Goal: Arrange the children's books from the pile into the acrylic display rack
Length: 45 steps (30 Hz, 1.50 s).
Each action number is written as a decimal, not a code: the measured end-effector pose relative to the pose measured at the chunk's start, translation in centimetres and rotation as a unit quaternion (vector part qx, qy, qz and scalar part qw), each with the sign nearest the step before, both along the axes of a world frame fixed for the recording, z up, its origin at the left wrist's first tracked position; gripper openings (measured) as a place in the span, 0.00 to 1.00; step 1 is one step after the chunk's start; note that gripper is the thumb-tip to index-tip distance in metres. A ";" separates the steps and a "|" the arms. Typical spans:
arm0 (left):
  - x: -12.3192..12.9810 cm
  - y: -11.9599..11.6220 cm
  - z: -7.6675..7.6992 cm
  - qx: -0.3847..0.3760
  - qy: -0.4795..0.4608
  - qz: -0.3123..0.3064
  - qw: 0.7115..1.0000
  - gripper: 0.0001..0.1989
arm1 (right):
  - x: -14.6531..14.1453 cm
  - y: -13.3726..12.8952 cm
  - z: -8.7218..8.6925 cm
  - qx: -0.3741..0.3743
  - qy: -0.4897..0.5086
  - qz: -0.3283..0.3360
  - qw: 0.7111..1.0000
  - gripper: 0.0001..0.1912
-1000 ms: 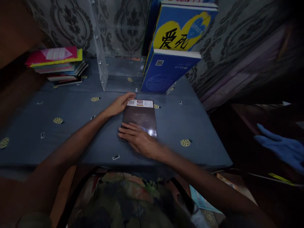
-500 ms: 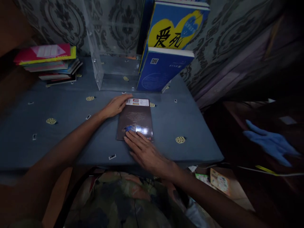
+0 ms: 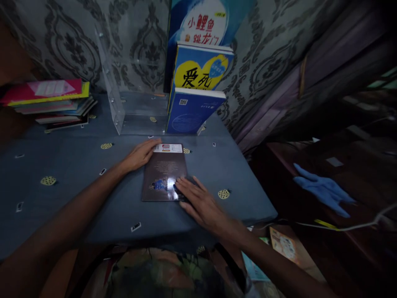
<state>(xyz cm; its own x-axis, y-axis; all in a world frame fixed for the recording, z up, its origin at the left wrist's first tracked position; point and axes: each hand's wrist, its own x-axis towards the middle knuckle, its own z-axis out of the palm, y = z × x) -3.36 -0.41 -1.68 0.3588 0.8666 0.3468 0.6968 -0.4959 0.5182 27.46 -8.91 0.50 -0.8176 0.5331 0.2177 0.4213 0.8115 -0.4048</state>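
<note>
A dark brown book (image 3: 164,169) lies flat on the blue-grey tablecloth, with a white label strip along its far edge and a small blue picture near its close edge. My left hand (image 3: 141,154) rests at the book's far left corner, fingers stretched out and touching its edge. At the near right corner, my right hand (image 3: 201,203) lies with its fingers extended over the cover. Neither hand is gripped around the book. Behind it, a clear acrylic rack (image 3: 119,118) stands on the table, with a dark blue book (image 3: 195,111) upright in its right part.
Behind the dark blue book stand a blue-and-yellow book (image 3: 198,72) and a taller picture book (image 3: 204,20). A stack of books (image 3: 49,101) is at the left. Off the table's right side lie a blue glove (image 3: 322,188) and a white cable (image 3: 350,229).
My right hand has slid from the book's near middle to its near right corner. My left hand stays at the far left corner. The camera view has tilted up and shifted right.
</note>
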 end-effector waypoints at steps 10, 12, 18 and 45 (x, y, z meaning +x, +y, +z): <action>0.1 0.0 -0.5 0.011 0.006 0.012 1.000 0.23 | -5.3 13.8 -1.1 -0.033 0.014 -0.046 0.998 0.24; 0.1 0.1 -0.4 0.012 0.009 0.012 1.000 0.23 | -5.5 14.0 -1.4 -0.028 0.021 -0.045 0.998 0.24; 0.8 -1.3 0.4 0.000 0.016 0.018 1.000 0.21 | -4.3 10.8 -1.5 -0.010 0.020 -0.032 0.999 0.26; 3.3 -12.4 3.7 -0.329 -0.324 -0.020 0.887 0.27 | 2.1 -1.1 0.5 0.023 0.147 0.024 0.989 0.23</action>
<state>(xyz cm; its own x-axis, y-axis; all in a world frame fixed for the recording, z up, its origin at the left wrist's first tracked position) -0.06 -12.83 2.06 0.3035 0.9490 -0.0851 0.1362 0.0452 0.9897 29.51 -9.99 0.98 -0.7395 0.4792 0.4727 0.2510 0.8479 -0.4670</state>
